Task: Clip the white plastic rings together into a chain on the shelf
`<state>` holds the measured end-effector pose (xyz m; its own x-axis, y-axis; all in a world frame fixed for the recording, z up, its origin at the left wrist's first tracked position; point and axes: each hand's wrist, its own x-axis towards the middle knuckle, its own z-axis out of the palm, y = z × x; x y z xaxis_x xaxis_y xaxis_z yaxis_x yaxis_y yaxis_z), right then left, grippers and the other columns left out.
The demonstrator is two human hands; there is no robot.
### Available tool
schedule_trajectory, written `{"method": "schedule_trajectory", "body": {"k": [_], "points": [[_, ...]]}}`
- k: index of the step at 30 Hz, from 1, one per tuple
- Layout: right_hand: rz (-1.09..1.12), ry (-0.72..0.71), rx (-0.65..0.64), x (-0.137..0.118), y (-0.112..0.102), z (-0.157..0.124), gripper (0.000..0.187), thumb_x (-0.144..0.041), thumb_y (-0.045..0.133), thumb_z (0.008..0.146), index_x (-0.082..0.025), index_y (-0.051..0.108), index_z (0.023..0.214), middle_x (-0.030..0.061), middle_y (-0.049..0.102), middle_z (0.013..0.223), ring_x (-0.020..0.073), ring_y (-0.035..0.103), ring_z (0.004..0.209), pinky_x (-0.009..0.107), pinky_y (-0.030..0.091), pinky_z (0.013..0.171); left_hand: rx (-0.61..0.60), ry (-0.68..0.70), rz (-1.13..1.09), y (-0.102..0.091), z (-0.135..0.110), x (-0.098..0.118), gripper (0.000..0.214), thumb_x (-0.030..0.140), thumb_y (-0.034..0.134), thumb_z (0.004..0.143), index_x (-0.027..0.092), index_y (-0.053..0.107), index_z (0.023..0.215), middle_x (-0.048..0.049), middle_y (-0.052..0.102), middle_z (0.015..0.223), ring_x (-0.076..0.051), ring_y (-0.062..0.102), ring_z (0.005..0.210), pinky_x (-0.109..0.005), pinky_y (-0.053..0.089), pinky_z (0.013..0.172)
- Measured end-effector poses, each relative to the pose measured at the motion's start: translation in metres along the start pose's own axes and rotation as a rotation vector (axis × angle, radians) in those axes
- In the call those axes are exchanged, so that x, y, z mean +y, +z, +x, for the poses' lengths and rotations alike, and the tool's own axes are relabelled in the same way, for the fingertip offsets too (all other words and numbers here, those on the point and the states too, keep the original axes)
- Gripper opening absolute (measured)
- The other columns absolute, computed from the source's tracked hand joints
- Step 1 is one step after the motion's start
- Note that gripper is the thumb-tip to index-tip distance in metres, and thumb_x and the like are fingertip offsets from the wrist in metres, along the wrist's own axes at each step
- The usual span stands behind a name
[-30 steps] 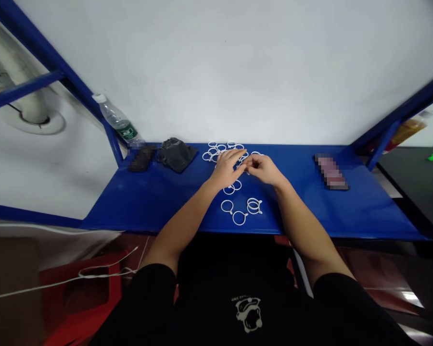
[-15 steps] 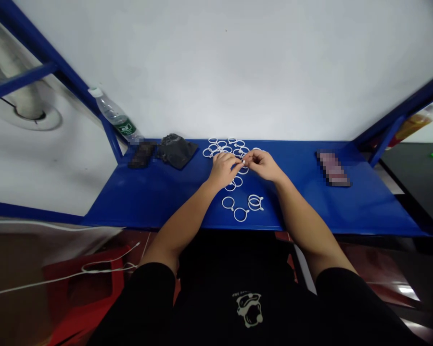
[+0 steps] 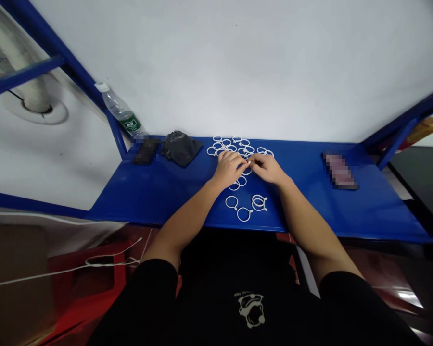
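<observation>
My left hand [image 3: 228, 169] and my right hand [image 3: 269, 168] meet over the blue table, fingertips pinched close together. Between them is a white curtain ring [image 3: 247, 172], its small tab at the fingertips; the fingers hide part of it. Several more white rings [image 3: 226, 142] lie in a loose cluster behind my hands, some overlapping. A pair of overlapping rings [image 3: 242, 181] lies just in front of my left hand. Closer to the front edge are a single ring [image 3: 232, 196], another ring [image 3: 244, 220] and two overlapping rings [image 3: 259, 196].
On the left, a plastic bottle [image 3: 120, 109] leans by the frame, beside a blurred dark object [image 3: 146, 152] and a black pouch [image 3: 180, 149]. A blurred pinkish object [image 3: 339, 171] lies on the right of the blue table [image 3: 310, 206]. A red stool [image 3: 120, 276] stands below left.
The view has shifted slightly, so everything sits a little further right. My hands stay pinched together at the same ring, with only slight finger movement.
</observation>
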<state>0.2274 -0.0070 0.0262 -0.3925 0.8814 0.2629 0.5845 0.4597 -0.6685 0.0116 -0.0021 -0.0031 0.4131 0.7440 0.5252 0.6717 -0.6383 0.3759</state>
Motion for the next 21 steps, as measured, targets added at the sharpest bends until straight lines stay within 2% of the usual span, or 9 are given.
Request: {"method": "schedule_trajectory", "body": {"k": [5, 9, 16, 21], "points": [[-0.087, -0.006, -0.022, 0.0001, 0.0010, -0.0003, 0.028, -0.038, 0.053, 0.097, -0.020, 0.074, 0.105, 0.0076, 0.078, 0.089, 0.0241, 0.066, 0.079, 0.035, 0.048, 0.080, 0.009, -0.028, -0.008, 0.0009, -0.0002, 0.0006, 0.014, 0.031, 0.070, 0.110, 0.026, 0.080, 0.102, -0.0042, 0.078, 0.108, -0.026, 0.067, 0.113, -0.049, 0.042, 0.119], [-0.114, 0.003, -0.040, 0.0005, 0.0020, 0.0000, 0.030, -0.037, 0.050, 0.101, -0.021, 0.074, 0.106, 0.0083, 0.079, 0.090, 0.0251, 0.068, 0.081, 0.035, 0.048, 0.081, 0.006, -0.039, -0.021, 0.0000, 0.0001, 0.0008, 0.014, 0.031, 0.069, 0.110, 0.026, 0.080, 0.101, -0.0041, 0.078, 0.108, -0.026, 0.067, 0.113, -0.048, 0.043, 0.116], [-0.102, -0.030, -0.034, 0.0020, 0.0026, 0.0003, 0.030, -0.038, 0.048, 0.102, -0.021, 0.072, 0.104, 0.0094, 0.080, 0.092, 0.0258, 0.069, 0.082, 0.036, 0.048, 0.081, 0.007, -0.025, -0.022, 0.0023, -0.0009, -0.0005, 0.012, 0.030, 0.071, 0.108, 0.026, 0.080, 0.101, -0.0046, 0.078, 0.109, -0.026, 0.068, 0.114, -0.048, 0.044, 0.117], [-0.111, -0.021, -0.021, 0.0040, 0.0048, 0.0012, 0.024, -0.035, 0.051, 0.095, -0.022, 0.071, 0.099, 0.0071, 0.077, 0.085, 0.0243, 0.068, 0.078, 0.034, 0.047, 0.078, 0.002, -0.017, -0.015, 0.0047, -0.0016, -0.0009, 0.011, 0.029, 0.072, 0.108, 0.025, 0.080, 0.102, -0.0049, 0.078, 0.109, -0.026, 0.069, 0.114, -0.049, 0.043, 0.119]]}}
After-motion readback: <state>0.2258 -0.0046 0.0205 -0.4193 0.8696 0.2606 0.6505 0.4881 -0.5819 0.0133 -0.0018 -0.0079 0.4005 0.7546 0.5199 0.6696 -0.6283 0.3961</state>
